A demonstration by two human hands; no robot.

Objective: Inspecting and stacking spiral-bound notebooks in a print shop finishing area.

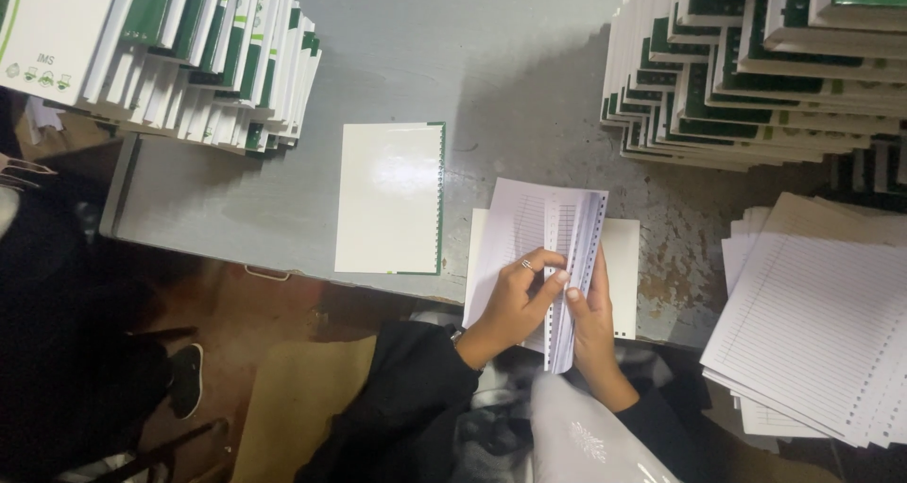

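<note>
White punched sheets (543, 247) are gripped by both closed hands, left (510, 303) and right (590, 336), fingers squaring them on the counter (529, 95); a cover (389, 198) lies at nine o'clock.

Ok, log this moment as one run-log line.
left hand: holds punched ruled sheets | right hand: grips sheets' punched edge | white cover: flat on grey table | loose ruled paper stack: at right
</note>
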